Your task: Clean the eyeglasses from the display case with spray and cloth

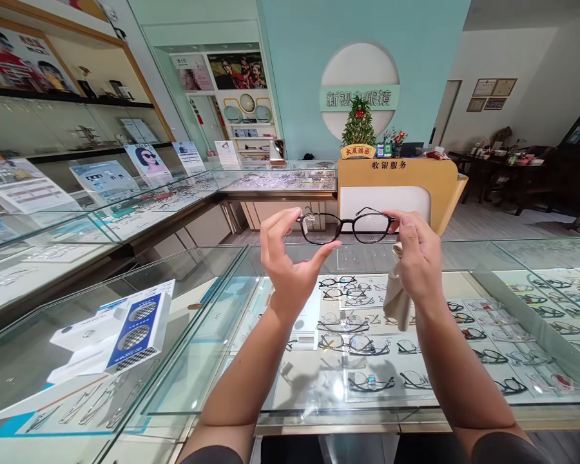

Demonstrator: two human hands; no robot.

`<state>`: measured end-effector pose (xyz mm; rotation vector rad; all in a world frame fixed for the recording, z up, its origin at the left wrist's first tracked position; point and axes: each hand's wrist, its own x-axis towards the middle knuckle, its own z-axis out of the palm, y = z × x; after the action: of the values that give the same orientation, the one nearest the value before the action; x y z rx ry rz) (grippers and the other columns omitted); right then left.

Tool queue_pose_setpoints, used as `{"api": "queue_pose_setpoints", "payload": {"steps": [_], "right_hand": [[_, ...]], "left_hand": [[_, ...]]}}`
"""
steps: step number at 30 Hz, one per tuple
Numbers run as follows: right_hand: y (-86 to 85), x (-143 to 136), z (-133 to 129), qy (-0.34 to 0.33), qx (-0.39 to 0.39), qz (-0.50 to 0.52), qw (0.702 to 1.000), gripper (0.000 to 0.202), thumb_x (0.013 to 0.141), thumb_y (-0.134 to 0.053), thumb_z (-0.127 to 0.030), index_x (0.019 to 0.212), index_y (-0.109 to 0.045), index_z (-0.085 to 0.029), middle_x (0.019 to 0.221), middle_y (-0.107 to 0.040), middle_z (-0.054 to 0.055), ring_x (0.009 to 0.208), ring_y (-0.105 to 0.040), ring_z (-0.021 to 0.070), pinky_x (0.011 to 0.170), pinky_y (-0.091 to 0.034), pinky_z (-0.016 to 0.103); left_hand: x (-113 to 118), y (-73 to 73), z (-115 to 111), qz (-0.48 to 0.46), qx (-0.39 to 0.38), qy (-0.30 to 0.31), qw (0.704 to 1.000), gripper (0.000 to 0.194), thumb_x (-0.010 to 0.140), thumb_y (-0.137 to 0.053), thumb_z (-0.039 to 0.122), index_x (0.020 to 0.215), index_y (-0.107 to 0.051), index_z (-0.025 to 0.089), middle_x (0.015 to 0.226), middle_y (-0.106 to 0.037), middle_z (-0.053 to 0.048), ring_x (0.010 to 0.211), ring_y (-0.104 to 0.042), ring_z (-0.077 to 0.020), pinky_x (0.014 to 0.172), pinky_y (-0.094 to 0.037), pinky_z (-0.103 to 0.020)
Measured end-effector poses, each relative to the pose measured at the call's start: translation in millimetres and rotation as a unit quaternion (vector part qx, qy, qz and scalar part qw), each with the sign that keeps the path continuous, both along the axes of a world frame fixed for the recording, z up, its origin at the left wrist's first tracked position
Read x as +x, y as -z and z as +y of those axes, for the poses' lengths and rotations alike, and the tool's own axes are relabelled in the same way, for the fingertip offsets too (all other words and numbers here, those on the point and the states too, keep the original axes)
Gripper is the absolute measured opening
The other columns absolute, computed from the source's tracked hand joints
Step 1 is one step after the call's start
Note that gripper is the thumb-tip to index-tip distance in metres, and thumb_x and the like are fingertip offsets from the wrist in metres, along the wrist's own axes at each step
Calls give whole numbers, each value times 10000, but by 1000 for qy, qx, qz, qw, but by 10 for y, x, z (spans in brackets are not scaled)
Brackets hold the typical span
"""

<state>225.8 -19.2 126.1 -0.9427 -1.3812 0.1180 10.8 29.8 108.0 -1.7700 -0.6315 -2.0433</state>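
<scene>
A pair of black-framed eyeglasses [347,222] is held up above the glass display case, lenses side by side and temples reaching away from me. My left hand [290,254] grips the left end of the frame with its fingers, the thumb stretched out below the left lens. On the other side, my right hand [418,254] pinches the frame's right end between thumb and fingers. A beige cloth [397,293] hangs down from my right hand, partly hidden behind it. Below both hands, rows of eyeglasses [352,345] lie inside the case.
A glass display case [270,412] spans the front. A blue and white cardboard display [138,328] stands at left. Another glass counter [101,232] with upright cards runs along the left. A yellow counter [386,174] carries a potted plant [359,122] at the back.
</scene>
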Motion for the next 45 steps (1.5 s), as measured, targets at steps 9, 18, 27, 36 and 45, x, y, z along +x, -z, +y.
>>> {"api": "queue_pose_setpoints", "payload": {"steps": [9, 18, 27, 36, 45], "right_hand": [[-8, -25, -11, 5, 10, -9, 1000, 450, 1143, -451, -490, 1198, -807, -220, 998, -708, 70, 947, -648, 227, 867, -483, 394], [-20, -43, -51, 21, 15, -15, 1000, 383, 1132, -496, -468, 1115, -793, -226, 948, -687, 48, 870, -609, 206, 794, -452, 372], [-31, -107, -147, -2, 24, -6, 1000, 328, 1116, -537, -418, 995, -775, -229, 869, -637, 21, 742, -540, 170, 675, -399, 343], [-46, -135, -198, -20, 20, 6, 1000, 328, 1107, -555, -440, 994, -792, -243, 859, -645, 33, 755, -545, 183, 675, -414, 351], [-46, -147, -212, -39, 34, 0, 999, 336, 1129, -530, -375, 994, -808, -241, 856, -652, 34, 803, -560, 192, 723, -423, 362]], "left_hand": [[-22, 7, 31, 37, 50, -17, 998, 766, 833, -919, 548, 1462, -578, 272, 1302, -688, -91, 1215, -688, -275, 1013, -600, -448], [0, 17, 53, 11, 0, 44, 999, 737, 820, -926, 560, 1422, -614, 270, 1290, -694, -85, 1217, -683, -271, 1004, -590, -435], [16, 103, 293, -25, -108, 211, 971, 714, 798, -924, 607, 1377, -635, 304, 1317, -693, -76, 1208, -715, -249, 1029, -579, -398], [37, 115, 317, -30, -127, 233, 964, 731, 813, -880, 673, 1384, -619, 297, 1327, -685, -100, 1218, -728, -246, 1044, -602, -385], [33, 116, 312, -18, -136, 226, 965, 678, 858, -863, 630, 1401, -612, 311, 1326, -684, -100, 1168, -742, -239, 1054, -608, -410]]}}
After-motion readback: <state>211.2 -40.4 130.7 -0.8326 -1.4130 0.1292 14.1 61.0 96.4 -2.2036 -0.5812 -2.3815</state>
